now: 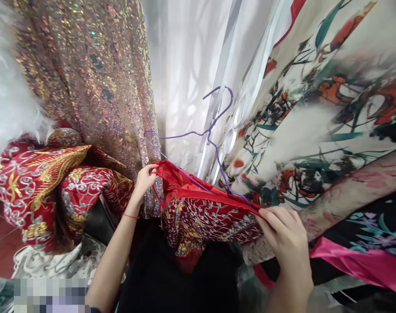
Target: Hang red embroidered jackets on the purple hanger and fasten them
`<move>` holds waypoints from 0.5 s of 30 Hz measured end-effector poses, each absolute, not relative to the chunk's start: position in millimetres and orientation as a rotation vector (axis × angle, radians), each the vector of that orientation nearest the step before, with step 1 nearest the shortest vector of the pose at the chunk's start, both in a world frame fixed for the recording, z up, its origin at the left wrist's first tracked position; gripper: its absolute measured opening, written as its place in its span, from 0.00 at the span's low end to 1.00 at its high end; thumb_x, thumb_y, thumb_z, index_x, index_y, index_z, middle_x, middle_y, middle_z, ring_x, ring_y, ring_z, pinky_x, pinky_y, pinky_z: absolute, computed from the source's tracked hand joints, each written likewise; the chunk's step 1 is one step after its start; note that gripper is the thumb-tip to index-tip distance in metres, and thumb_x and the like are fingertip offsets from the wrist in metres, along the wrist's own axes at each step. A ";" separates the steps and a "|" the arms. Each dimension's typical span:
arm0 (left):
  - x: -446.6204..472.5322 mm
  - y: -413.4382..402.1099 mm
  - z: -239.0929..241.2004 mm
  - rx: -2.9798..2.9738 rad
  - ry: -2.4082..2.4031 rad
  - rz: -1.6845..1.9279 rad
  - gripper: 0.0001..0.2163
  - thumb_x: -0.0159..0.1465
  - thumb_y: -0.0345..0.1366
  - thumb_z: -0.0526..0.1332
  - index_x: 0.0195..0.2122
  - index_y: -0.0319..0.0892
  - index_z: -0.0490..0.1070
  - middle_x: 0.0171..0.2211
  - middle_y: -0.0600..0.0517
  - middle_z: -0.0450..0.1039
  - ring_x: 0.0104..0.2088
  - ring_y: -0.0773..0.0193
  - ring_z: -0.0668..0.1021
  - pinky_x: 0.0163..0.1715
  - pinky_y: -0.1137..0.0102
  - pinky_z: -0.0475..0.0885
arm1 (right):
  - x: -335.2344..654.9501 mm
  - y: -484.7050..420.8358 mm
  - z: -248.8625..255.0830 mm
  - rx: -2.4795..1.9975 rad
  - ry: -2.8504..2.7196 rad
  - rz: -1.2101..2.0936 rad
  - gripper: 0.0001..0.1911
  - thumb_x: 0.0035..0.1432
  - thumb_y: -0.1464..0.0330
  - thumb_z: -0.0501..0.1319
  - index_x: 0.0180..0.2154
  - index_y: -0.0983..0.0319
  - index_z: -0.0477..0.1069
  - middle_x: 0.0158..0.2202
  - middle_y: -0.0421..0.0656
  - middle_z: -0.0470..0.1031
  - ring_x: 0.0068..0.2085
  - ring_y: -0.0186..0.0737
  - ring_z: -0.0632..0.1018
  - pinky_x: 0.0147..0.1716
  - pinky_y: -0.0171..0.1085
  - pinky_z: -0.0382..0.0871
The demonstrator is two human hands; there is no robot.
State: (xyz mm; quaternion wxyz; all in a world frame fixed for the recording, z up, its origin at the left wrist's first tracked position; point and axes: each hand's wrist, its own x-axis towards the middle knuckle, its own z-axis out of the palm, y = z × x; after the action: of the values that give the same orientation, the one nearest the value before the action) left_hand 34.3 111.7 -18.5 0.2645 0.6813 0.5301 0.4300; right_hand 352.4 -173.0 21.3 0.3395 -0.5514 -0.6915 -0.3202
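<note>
A red garment [214,221] is being finger-pinched by left hand [145,180] and right hand [284,230], below a purple hanger [209,130] (partly inside).

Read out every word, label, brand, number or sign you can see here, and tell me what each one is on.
None: no readable text anywhere.
The red garment in both hands shows only silver and gold decoration.
The purple hanger shows no legible marking.
The pixelated patch at lower left can't be read.

Red tiled floor [1,245], white cloth [49,264] perhaps atop
</note>
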 end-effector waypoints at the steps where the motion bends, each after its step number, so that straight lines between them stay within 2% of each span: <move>1: 34.8 105.2 -20.9 1.814 1.362 1.199 0.18 0.60 0.34 0.56 0.47 0.35 0.78 0.48 0.39 0.81 0.47 0.52 0.82 0.55 0.57 0.73 | 353.3 -177.8 18.0 -1.433 -1.790 -0.838 0.05 0.65 0.75 0.62 0.40 0.60 0.68 0.32 0.40 0.73 0.33 0.37 0.73 0.38 0.40 0.65; 4: 35.3 82.2 -12.8 1.736 1.202 1.328 0.18 0.60 0.41 0.59 0.45 0.35 0.79 0.46 0.39 0.81 0.45 0.53 0.82 0.51 0.59 0.75 | 354.2 -195.6 7.6 -1.481 -1.756 -0.816 0.03 0.66 0.73 0.62 0.39 0.60 0.68 0.30 0.40 0.73 0.31 0.37 0.73 0.35 0.39 0.65; 6: 34.8 66.7 2.1 1.707 1.147 1.368 0.18 0.59 0.42 0.61 0.44 0.36 0.79 0.46 0.40 0.81 0.44 0.54 0.82 0.50 0.60 0.75 | 353.9 -209.1 -0.1 -1.561 -1.727 -0.768 0.02 0.67 0.68 0.61 0.40 0.60 0.68 0.30 0.40 0.74 0.31 0.38 0.74 0.34 0.38 0.66; 9: 34.0 45.6 25.1 1.689 1.103 1.342 0.18 0.58 0.44 0.63 0.43 0.36 0.79 0.45 0.41 0.82 0.44 0.54 0.81 0.50 0.61 0.75 | 353.4 -227.5 -11.3 -1.695 -1.607 -0.732 0.16 0.64 0.54 0.63 0.45 0.59 0.69 0.32 0.43 0.77 0.31 0.42 0.76 0.33 0.39 0.69; 11: 34.0 32.2 35.0 1.678 1.073 1.316 0.18 0.58 0.45 0.64 0.43 0.36 0.79 0.45 0.41 0.82 0.44 0.54 0.81 0.50 0.60 0.75 | 353.3 -236.7 -16.8 -1.841 -1.529 -0.737 0.27 0.60 0.45 0.62 0.47 0.60 0.71 0.29 0.45 0.78 0.28 0.45 0.76 0.28 0.40 0.68; 13: 34.5 18.4 40.0 1.663 1.020 1.277 0.20 0.58 0.47 0.65 0.44 0.37 0.79 0.46 0.41 0.81 0.46 0.54 0.81 0.50 0.60 0.75 | 352.3 -243.5 -19.6 -2.013 -1.553 -0.737 0.28 0.61 0.42 0.57 0.41 0.60 0.75 0.21 0.43 0.74 0.23 0.46 0.73 0.24 0.40 0.62; 15: 35.7 3.5 41.5 1.647 0.958 1.216 0.21 0.58 0.48 0.66 0.47 0.37 0.78 0.48 0.41 0.81 0.47 0.53 0.81 0.51 0.59 0.75 | 348.7 -248.4 -19.7 -2.125 -1.618 -0.730 0.27 0.66 0.46 0.52 0.31 0.58 0.76 0.15 0.42 0.68 0.19 0.45 0.69 0.23 0.39 0.56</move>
State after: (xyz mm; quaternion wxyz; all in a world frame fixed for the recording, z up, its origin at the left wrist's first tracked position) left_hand 35.7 3.5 41.5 0.4267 0.6590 0.3834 0.4864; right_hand 348.7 -248.4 -19.7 0.1850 -0.7542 -0.5742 -0.2592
